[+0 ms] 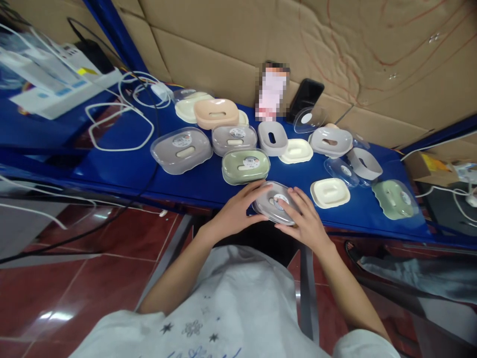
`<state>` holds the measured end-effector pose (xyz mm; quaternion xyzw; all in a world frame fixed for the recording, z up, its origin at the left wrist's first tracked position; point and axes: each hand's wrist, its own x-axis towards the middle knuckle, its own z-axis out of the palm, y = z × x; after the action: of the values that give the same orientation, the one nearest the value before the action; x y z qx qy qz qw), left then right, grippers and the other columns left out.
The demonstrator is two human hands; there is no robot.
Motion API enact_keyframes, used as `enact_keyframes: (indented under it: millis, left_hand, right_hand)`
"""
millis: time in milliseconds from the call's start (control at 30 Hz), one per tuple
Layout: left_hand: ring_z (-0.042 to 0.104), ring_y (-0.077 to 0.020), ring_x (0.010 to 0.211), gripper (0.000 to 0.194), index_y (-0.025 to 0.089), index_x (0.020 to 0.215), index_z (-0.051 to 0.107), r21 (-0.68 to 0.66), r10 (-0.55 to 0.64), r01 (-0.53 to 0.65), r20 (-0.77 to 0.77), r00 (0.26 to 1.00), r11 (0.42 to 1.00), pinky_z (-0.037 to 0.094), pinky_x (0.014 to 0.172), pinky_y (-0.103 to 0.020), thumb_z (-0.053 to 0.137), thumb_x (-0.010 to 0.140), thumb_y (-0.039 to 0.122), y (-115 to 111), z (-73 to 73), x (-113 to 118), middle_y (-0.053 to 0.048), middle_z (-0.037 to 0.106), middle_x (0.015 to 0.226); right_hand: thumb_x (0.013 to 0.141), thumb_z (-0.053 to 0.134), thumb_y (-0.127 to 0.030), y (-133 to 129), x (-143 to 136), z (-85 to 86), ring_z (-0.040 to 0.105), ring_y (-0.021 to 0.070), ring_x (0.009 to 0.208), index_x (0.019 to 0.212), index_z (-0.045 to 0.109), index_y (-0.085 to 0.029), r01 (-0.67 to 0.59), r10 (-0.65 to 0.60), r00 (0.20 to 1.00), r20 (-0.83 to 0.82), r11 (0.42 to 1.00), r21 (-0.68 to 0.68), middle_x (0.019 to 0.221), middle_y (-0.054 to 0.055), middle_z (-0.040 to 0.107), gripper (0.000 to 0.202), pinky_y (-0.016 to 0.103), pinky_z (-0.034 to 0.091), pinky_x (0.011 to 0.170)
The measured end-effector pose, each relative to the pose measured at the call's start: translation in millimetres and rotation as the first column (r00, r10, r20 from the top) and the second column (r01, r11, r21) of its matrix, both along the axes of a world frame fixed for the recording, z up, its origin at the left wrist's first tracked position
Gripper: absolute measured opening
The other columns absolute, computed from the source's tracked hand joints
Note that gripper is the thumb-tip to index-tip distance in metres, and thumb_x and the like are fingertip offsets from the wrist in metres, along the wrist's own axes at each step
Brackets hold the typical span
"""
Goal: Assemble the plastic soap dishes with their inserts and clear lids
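Observation:
At the table's front edge I hold a grey soap box with a clear lid and a round white label. My left hand grips its left end, thumb and fingers apart around the rim. My right hand closes on the right end, a finger near the label. Just behind it lies a green lidded soap box. Two grey lidded soap boxes stand farther left and back. A cream soap tray rests right of my right hand. Whatever lies under the held box is hidden.
Behind are a peach soap box part, grey soap box parts and a clear lid. Two phones lean on the cardboard. White cables lie left; a green soap box sits right. Another person's leg shows.

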<state>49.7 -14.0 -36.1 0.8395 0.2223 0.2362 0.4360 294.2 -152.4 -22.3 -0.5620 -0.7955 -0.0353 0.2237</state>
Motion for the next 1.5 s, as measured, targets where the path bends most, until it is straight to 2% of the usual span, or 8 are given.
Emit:
enact_keyframes:
  millis: [267, 467, 633, 833, 1033, 1267, 1400, 1500]
  left_hand:
    - [0.043, -0.0267, 0.161, 0.076, 0.037, 0.169, 0.037, 0.139, 0.093, -0.099, 0.049, 0.994, 0.985, 0.042, 0.131, -0.045, 0.074, 0.103, 0.032, -12.7, -6.7, 1.4, -0.008, 0.041, 0.174]
    - [0.061, -0.0281, 0.140, 0.047, 0.029, 0.149, 0.061, 0.413, 0.288, -0.355, 0.217, 0.933, 0.839, 0.054, 0.119, -0.048, 0.069, 0.103, 0.019, -12.0, -0.1, -9.8, -0.013, 0.061, 0.149]
    - [0.068, -0.0286, 0.128, 0.037, 0.024, 0.142, 0.065, 0.517, 0.185, -0.232, 0.141, 0.973, 0.824, 0.059, 0.108, -0.047, 0.063, 0.106, 0.017, -15.6, 6.5, 2.2, -0.013, 0.068, 0.140]
    - [0.060, -0.0345, 0.142, 0.039, 0.023, 0.149, 0.062, 0.479, 0.030, -0.003, -0.050, 0.998, 0.878, 0.054, 0.115, -0.053, 0.057, 0.110, 0.030, -22.0, 6.5, 41.6, -0.016, 0.059, 0.156]
    - [0.046, -0.0338, 0.158, 0.045, 0.025, 0.157, 0.054, 0.410, -0.100, 0.131, -0.097, 0.990, 0.903, 0.041, 0.127, -0.057, 0.053, 0.113, 0.034, -18.6, 12.9, 71.0, -0.017, 0.040, 0.174]
    - [0.056, -0.0320, 0.148, 0.036, 0.024, 0.143, 0.064, 0.465, -0.030, 0.074, -0.101, 0.994, 0.882, 0.042, 0.127, -0.056, 0.066, 0.107, 0.031, -24.2, 10.0, 30.8, -0.013, 0.064, 0.153]
    - [0.060, -0.0314, 0.144, 0.016, 0.020, 0.122, 0.070, 0.452, 0.054, -0.028, -0.046, 0.997, 0.891, 0.049, 0.122, -0.054, 0.065, 0.107, 0.024, -17.1, 0.2, -0.2, -0.013, 0.067, 0.147]
    - [0.059, -0.0309, 0.145, 0.017, 0.021, 0.122, 0.070, 0.418, 0.075, -0.067, -0.004, 0.997, 0.906, 0.051, 0.121, -0.055, 0.066, 0.106, 0.023, -13.0, -3.8, -14.0, -0.012, 0.065, 0.151]
  right_hand:
    - [0.103, 0.070, -0.047, 4.3, 10.1, 6.8, 0.037, 0.0357, 0.163, 0.173, 0.028, -0.039, 0.035, -0.033, 0.999, 0.026, 0.997, -0.066, 0.176, 0.008, 0.040, 0.082, 0.060, 0.043, 0.128]
    - [0.109, 0.059, -0.042, 18.1, 23.6, 8.1, 0.031, 0.0357, 0.166, 0.175, 0.021, -0.040, 0.217, -0.211, 0.975, 0.072, 0.971, -0.096, 0.181, 0.007, 0.029, 0.076, 0.061, 0.037, 0.131]
    - [0.111, 0.051, -0.049, 30.2, 33.4, 9.2, 0.017, 0.0365, 0.170, 0.176, -0.009, -0.027, 0.247, -0.241, 0.967, 0.077, 0.966, -0.076, 0.184, 0.019, 0.009, 0.091, 0.065, 0.026, 0.133]
    - [0.113, 0.046, -0.044, -29.7, 72.2, 14.7, 0.053, 0.0372, 0.151, 0.163, 0.049, -0.027, 0.585, -0.578, 0.807, 0.123, 0.811, -0.027, 0.157, 0.016, 0.062, 0.053, 0.068, 0.032, 0.126]
    - [0.110, 0.054, -0.042, -58.8, 26.5, 6.8, 0.062, 0.0387, 0.134, 0.155, 0.058, -0.026, 0.621, -0.612, 0.778, 0.139, 0.783, -0.027, 0.146, 0.017, 0.070, 0.049, 0.057, 0.047, 0.107]
    - [0.110, 0.047, -0.022, -15.2, -19.7, 31.1, 0.068, 0.0285, 0.130, 0.148, 0.063, -0.031, 0.317, -0.320, 0.942, -0.107, 0.948, -0.043, 0.142, 0.007, 0.074, 0.042, 0.049, 0.047, 0.107]
    - [0.104, 0.046, -0.013, 47.3, 32.6, 52.0, 0.066, 0.0281, 0.134, 0.142, 0.070, -0.030, 0.269, -0.264, 0.952, -0.154, 0.963, 0.008, 0.141, 0.004, 0.075, 0.048, 0.049, 0.048, 0.113]
    - [0.094, 0.046, -0.006, 108.7, 93.3, 55.0, 0.066, 0.0277, 0.137, 0.138, 0.074, -0.027, 0.167, -0.180, 0.980, -0.089, 0.977, -0.130, 0.145, 0.006, 0.073, 0.056, 0.052, 0.049, 0.116]
